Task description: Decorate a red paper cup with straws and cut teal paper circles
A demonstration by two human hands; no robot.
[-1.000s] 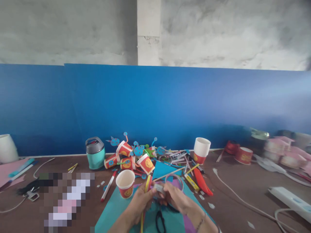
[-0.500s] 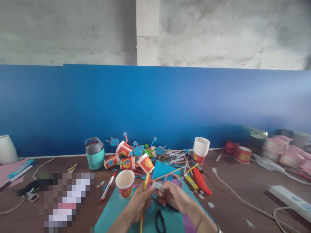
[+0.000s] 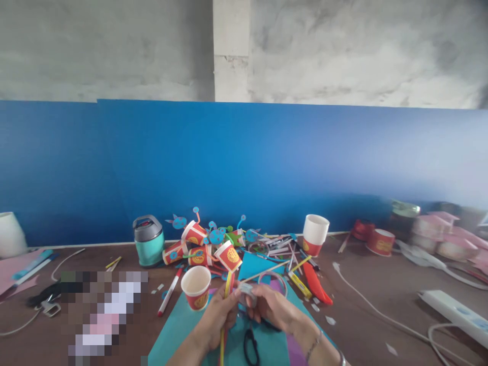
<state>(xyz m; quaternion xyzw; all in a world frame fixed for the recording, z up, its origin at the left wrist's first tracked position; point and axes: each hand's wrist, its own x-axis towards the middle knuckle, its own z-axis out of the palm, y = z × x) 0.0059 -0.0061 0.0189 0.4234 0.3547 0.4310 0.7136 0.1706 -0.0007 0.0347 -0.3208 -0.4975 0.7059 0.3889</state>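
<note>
My left hand (image 3: 221, 311) is closed around a long yellow and red strip (image 3: 223, 338) that runs down toward the bottom edge. My right hand (image 3: 271, 305) has its fingers pinched on a small greyish, clear roll (image 3: 247, 291), which looks like tape. The fingertips of both hands meet at this roll. Below them, black-handled scissors (image 3: 251, 347) lie on teal paper (image 3: 171, 333), their blades partly hidden. An upright red and white paper cup (image 3: 196, 288) stands just left of my left hand.
Decorated cups (image 3: 200, 255) are heaped behind the hands, beside pens and sticks. Stacked cups (image 3: 315, 235), a glue tube (image 3: 300, 284) and a red-orange object (image 3: 317, 285) are to the right. A teal flask (image 3: 149, 242) stands left; a power strip (image 3: 457, 314) lies far right.
Both hands stay nearly in place at the clear roll, with a slight shift of the fingers. The objects on the table have not moved.
</note>
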